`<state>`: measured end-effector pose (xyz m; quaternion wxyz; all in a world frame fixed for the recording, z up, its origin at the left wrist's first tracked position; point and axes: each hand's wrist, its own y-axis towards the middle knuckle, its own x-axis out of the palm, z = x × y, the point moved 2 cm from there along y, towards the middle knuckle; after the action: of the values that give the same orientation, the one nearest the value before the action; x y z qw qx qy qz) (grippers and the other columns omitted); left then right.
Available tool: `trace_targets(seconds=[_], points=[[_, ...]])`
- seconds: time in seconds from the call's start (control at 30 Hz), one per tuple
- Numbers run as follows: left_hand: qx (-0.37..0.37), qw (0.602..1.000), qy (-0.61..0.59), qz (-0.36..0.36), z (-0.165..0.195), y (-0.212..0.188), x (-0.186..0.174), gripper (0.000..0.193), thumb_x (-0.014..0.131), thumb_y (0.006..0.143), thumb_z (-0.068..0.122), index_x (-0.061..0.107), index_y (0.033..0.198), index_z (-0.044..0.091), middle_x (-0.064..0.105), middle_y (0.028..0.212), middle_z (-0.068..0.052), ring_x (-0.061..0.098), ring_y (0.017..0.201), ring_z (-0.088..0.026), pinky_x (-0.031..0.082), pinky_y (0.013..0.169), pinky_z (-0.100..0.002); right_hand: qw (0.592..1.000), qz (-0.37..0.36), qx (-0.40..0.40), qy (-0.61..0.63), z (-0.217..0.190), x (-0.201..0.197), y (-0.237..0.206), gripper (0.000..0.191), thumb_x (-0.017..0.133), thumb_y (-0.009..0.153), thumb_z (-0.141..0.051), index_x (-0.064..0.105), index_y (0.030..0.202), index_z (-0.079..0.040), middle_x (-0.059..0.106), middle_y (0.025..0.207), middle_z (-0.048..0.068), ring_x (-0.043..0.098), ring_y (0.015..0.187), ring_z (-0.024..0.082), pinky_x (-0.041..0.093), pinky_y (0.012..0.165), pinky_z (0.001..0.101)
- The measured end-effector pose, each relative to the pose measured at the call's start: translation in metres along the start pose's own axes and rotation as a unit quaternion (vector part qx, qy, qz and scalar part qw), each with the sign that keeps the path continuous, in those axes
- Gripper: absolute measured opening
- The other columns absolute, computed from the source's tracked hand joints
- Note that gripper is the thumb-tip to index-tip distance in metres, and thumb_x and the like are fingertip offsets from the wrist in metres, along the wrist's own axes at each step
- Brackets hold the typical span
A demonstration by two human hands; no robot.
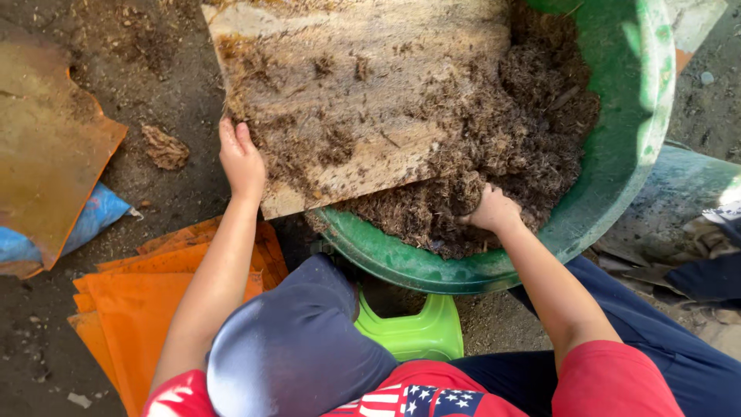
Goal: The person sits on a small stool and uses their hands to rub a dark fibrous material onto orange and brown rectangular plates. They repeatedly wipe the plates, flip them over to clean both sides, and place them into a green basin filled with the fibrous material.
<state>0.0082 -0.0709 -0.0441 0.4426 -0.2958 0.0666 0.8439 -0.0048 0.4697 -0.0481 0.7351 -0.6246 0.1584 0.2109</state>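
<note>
Right hand (488, 208): fingers buried in the brown fibrous material (494, 139); grip cannot be told.
Wooden board (347, 85): top cut off by the upper edge; lower right end hidden under the fibre.
Green basin (641, 116): far rim out of frame; floor fully covered.
Green stool (413, 332): mostly hidden behind knee and basin.
Orange sheets (131, 309): lower part cut off.

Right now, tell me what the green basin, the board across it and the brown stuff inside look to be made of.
Green basin: apparently moulded plastic, smooth and slightly glossy where sunlight strikes the rim. Board: looks like bare wood or plywood, pale, with visible grain, rough and soiled; the left hand grips its edge. Brown stuff: loose, fibrous, crumbly matter, perhaps compost or husk; the right hand digs into it.
</note>
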Motion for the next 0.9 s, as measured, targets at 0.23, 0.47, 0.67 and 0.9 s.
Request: trace_targets(seconds=[0.23,0.47,0.67,0.9], points=[[-0.039,0.978,-0.204,-0.034,0.027,0.001,-0.002,0.073,0.031,0.105,0.058,0.038,0.157,0.007,0.032,0.165,-0.015,0.027,0.153,-0.031,0.024,0.123,-0.044,0.990,0.045,-0.038,0.128,-0.016,-0.024,-0.023,0.123,0.091,0.068,-0.057,0.027,0.155,0.003,0.056,0.139,0.023,0.061,0.121,0.036,0.056,0.093,0.0464],[0.030,0.955,-0.293,-0.036,0.041,-0.008,-0.011,0.077,0.022,0.106,0.070,0.044,0.158,0.018,0.036,0.170,-0.009,0.026,0.162,-0.034,0.018,0.132,-0.050,0.866,0.180,-0.291,0.365,-0.145,-0.102,-0.102,0.087,0.085,0.070,-0.044,0.049,0.136,0.001,0.069,0.126,0.015,0.067,0.118,0.026,0.051,0.101,0.0379],[-0.028,0.960,-0.248,-0.127,0.021,-0.004,0.006,0.093,0.015,0.100,0.073,0.014,0.166,0.007,0.010,0.171,-0.018,0.008,0.160,-0.033,0.010,0.128,-0.044,0.826,0.401,-0.378,0.117,-0.273,-0.101,-0.123,0.085,0.087,0.074,-0.055,0.050,0.148,-0.036,0.030,0.162,0.016,0.026,0.146,0.051,0.023,0.108,0.0778],[-0.065,0.945,-0.291,-0.138,0.000,-0.007,0.019,0.097,0.033,0.100,0.068,0.010,0.162,-0.003,0.013,0.170,-0.022,0.016,0.158,-0.035,0.021,0.126,-0.042,0.800,0.460,-0.379,0.068,-0.338,-0.124,-0.092,0.079,0.089,0.070,-0.042,0.056,0.140,-0.055,0.036,0.165,0.008,0.026,0.149,0.045,0.022,0.110,0.0803]])
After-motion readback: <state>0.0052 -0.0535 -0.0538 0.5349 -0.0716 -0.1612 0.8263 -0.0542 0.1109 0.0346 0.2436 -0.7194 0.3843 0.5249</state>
